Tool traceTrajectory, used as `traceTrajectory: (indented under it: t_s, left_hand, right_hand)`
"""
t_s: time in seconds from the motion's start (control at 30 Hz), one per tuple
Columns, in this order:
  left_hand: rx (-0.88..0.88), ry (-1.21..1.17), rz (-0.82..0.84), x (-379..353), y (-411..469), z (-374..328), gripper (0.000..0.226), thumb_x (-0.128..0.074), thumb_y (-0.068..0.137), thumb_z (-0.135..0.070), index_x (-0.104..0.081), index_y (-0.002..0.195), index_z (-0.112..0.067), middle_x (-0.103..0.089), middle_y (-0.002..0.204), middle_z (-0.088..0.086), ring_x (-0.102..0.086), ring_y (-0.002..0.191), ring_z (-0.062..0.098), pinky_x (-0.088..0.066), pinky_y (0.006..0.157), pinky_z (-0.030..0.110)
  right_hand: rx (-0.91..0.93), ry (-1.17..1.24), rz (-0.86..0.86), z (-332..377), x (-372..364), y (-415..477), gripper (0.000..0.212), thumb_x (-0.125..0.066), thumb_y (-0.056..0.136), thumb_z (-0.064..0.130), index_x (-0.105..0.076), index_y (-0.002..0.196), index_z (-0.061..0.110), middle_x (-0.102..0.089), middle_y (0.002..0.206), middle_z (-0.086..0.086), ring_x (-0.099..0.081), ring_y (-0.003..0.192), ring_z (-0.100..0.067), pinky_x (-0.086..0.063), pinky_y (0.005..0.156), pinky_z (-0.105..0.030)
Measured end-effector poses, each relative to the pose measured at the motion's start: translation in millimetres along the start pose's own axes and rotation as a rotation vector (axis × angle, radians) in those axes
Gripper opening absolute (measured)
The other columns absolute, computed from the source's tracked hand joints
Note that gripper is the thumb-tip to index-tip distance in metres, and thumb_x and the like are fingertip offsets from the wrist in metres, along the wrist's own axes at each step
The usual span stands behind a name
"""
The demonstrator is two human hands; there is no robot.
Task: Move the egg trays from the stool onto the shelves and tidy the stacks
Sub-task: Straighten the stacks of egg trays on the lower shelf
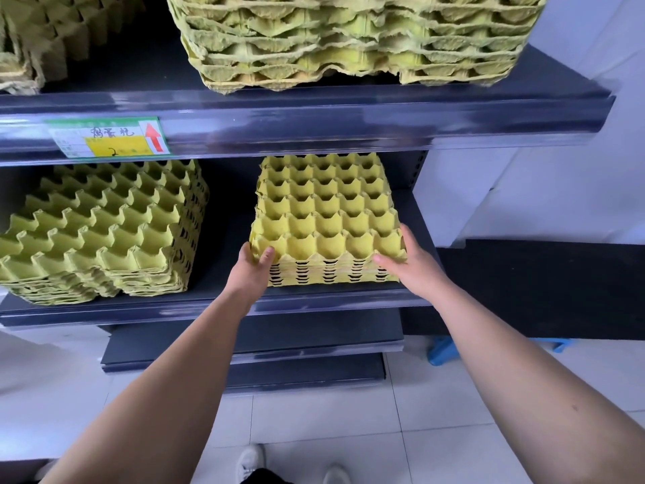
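A stack of yellow egg trays (324, 211) sits on the right half of the middle shelf (209, 302). My left hand (253, 270) grips the stack's near left corner, thumb on top of the uppermost tray and fingers along its left side. At the near right corner my right hand (412, 263) holds the stack, thumb lying on the top tray and fingers wrapped around the right side. Further left on the same shelf stands a second yellow-green stack (101, 232), turned at an angle.
The upper shelf (314, 113) carries a tall ragged tray stack (352, 40) overhanging its front edge and another stack (42, 36) at the left. A price label (108, 137) is on its front rail. A blue stool (443, 351) shows low right by the black wall base.
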State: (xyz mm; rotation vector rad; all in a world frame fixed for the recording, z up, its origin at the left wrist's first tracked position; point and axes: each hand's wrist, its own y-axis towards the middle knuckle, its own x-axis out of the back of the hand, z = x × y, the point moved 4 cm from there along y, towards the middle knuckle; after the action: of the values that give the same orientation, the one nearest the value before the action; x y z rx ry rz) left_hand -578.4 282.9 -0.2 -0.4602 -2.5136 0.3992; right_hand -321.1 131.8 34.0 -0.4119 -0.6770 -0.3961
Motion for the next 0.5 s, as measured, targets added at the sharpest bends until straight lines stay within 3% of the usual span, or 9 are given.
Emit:
traceTrajectory:
  t_s: [0.17,0.33,0.5]
  left_hand:
    - [-0.033,0.058,-0.017,5,-7,-2,0.072,-0.053,0.092,-0.053,-0.026,0.147,-0.017,-0.052,0.136,0.006,-0.053,0.115,0.027,-0.041,0.089,0.033]
    - [-0.111,0.105,-0.04,9,4,-22,0.085,-0.065,0.082,-0.056,-0.029,0.148,-0.017,-0.051,0.138,0.001,-0.054,0.118,0.023,-0.046,0.096,0.035]
    - [-0.136,0.154,-0.054,6,5,-21,0.084,-0.068,0.079,-0.055,-0.032,0.147,-0.019,-0.049,0.135,0.005,-0.057,0.11,0.024,-0.05,0.092,0.039]
  right_hand:
    - [0.016,-0.112,-0.057,-2,-3,-9,0.087,-0.054,0.083,0.063,-0.008,0.149,0.03,-0.025,0.154,-0.005,-0.035,0.135,-0.027,-0.034,0.103,-0.04]
    - [0.112,-0.351,-0.131,16,-7,10,0.088,-0.039,0.086,0.069,-0.009,0.152,0.018,0.002,0.16,-0.002,-0.008,0.146,-0.02,-0.018,0.115,-0.038]
    - [0.036,-0.426,-0.053,11,-14,19,0.084,-0.03,0.092,0.064,-0.007,0.152,0.01,0.01,0.16,0.0,-0.01,0.146,-0.019,-0.023,0.113,-0.036]
